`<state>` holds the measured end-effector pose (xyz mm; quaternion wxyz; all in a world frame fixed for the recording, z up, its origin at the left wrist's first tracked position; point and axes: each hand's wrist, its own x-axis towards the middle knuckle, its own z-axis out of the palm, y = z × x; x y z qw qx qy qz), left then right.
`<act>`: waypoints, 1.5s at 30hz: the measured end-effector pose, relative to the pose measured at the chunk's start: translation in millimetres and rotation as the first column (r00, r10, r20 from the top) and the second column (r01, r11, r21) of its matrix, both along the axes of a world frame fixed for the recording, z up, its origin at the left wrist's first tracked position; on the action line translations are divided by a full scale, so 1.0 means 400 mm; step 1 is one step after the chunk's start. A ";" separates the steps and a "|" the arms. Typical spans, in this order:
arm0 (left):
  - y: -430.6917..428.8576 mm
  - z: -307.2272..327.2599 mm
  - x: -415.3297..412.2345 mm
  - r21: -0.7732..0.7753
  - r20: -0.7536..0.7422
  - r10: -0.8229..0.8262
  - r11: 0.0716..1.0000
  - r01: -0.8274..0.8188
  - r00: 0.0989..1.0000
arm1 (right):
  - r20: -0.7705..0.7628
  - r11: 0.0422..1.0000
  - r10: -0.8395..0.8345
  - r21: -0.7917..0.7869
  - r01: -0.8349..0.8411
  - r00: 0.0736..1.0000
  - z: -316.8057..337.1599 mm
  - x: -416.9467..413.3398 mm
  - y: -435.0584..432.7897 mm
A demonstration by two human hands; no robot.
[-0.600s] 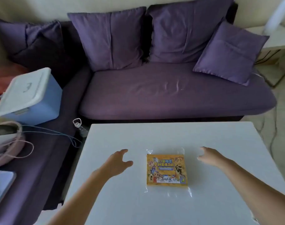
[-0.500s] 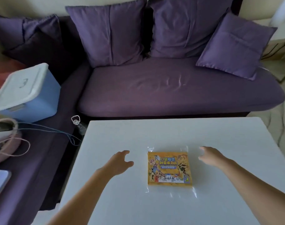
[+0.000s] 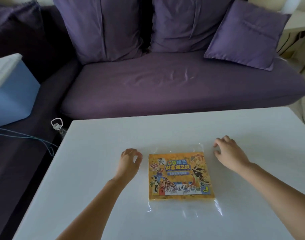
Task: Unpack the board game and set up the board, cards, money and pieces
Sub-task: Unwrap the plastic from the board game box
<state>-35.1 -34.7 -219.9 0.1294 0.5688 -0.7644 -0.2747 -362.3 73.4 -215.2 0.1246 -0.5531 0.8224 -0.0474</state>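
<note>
White bench (image 3: 165, 129) before a purple sofa (image 3: 165, 87) carries the board game (image 3: 180, 175), a yellow pack sealed in clear wrap, lying flat. It sits just right of the left grip (image 3: 129, 161), whose fingers curl loosely on nothing. It lies left of and nearer than the right grip (image 3: 229, 153), whose fingers are spread and empty.

Purple sofa (image 3: 174, 87) with cushions (image 3: 245, 33) behind white table (image 3: 99, 170).
</note>
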 end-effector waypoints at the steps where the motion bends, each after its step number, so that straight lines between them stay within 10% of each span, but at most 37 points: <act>1: -0.007 -0.015 -0.001 -0.030 -0.026 0.018 0.999 -0.019 1.000 | -0.019 1.000 0.002 -0.029 -0.002 1.000 -0.009 -0.001 -0.011; 18: 0.116 -0.040 -0.034 0.093 -0.168 0.123 0.990 -0.109 0.978 | 0.214 0.985 -0.050 -0.154 0.084 0.976 -0.061 0.096 0.084; 26: 0.283 0.009 -0.036 0.379 -0.334 0.304 0.910 -0.169 0.892 | 0.637 0.948 -0.072 -0.194 0.250 0.767 -0.029 0.232 0.222; 41: 0.401 0.180 0.015 0.580 -0.429 0.311 0.815 -0.006 0.848 | 0.878 0.921 0.144 -0.288 0.263 0.457 0.229 0.233 0.400; 45: 0.409 0.276 0.043 0.707 -0.422 0.234 0.689 0.157 0.876 | 0.799 0.916 0.293 -0.392 0.086 0.525 0.299 0.211 0.427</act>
